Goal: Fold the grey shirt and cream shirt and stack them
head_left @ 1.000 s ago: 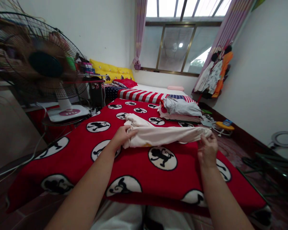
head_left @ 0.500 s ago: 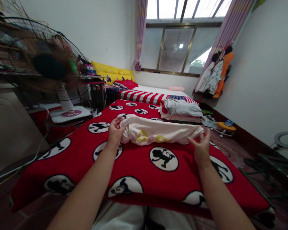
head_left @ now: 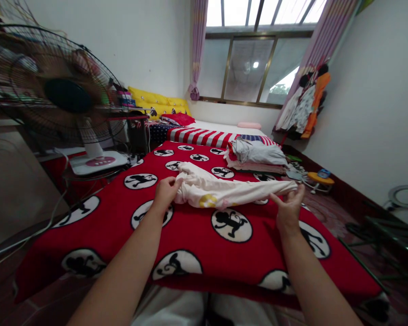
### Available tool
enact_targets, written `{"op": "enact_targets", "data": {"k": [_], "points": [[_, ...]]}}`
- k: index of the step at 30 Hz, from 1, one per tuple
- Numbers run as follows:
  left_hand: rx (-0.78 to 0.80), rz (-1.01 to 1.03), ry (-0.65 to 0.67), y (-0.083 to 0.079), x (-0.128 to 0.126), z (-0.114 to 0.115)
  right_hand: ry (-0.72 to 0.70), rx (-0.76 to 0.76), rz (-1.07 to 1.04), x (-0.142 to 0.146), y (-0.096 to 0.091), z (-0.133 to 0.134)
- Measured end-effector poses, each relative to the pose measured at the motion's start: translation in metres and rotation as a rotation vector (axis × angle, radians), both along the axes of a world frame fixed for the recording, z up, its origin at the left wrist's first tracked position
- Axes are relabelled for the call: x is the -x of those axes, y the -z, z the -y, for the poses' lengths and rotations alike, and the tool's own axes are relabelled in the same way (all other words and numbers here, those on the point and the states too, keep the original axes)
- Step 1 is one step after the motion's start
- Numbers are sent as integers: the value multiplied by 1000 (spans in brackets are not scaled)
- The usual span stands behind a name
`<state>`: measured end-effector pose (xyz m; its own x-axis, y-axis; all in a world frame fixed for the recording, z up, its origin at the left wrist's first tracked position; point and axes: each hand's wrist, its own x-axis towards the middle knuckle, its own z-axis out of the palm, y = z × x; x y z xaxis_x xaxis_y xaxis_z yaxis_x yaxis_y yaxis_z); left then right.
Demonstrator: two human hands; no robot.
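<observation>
A cream garment (head_left: 221,189) with yellow and pink patches is stretched sideways between my hands, over a red blanket (head_left: 190,231) printed with black figures in white circles. My left hand (head_left: 166,194) pinches its bunched left end between thumb and fingers. At the other end, my right hand (head_left: 290,206) grips the narrow, twisted tip. The garment sags in loose folds, and its exact kind is hard to make out. Behind it on the blanket lies a pile of folded clothes (head_left: 258,154), with a light grey piece on top.
A standing fan (head_left: 68,95) is at the left beside a cluttered shelf. Beyond the blanket is a bed with a striped cover (head_left: 204,136) and a red pillow (head_left: 178,119). Clothes (head_left: 306,104) hang by the right wall, near a small yellow stool (head_left: 321,179).
The garment has gone from a broad, evenly stretched band to a narrower, slanting shape, thinner toward the right. My right hand has shifted slightly right; my left hand has moved slightly right.
</observation>
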<state>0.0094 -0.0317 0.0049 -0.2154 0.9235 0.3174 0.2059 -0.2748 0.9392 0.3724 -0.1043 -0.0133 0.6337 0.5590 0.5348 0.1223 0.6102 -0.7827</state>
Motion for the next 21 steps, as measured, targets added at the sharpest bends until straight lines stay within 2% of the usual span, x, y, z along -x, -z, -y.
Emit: {"op": "enact_targets", "data": {"k": [4, 5, 7, 10, 12, 15, 18, 21], "points": [[-65, 777, 145, -9, 3, -5, -15, -26, -21, 1, 1, -1], [-53, 904, 177, -12, 6, -3, -30, -30, -29, 2, 1, -2], [16, 984, 239, -15, 12, 2, -65, -15, -76, 3, 0, -2], [147, 964, 448, -17, 19, 13, -64, 31, -205, 0, 0, -1], [203, 876, 593, -17, 20, 19, -26, 61, -277, -6, -1, 1], [315, 695, 743, -16, 15, 22, 16, 161, -302, -14, 0, 5], [429, 431, 823, -15, 3, 23, 51, 298, -130, -15, 5, 7], [406, 165, 921, -15, -9, 31, 175, 470, 183, -11, 13, 5]]}}
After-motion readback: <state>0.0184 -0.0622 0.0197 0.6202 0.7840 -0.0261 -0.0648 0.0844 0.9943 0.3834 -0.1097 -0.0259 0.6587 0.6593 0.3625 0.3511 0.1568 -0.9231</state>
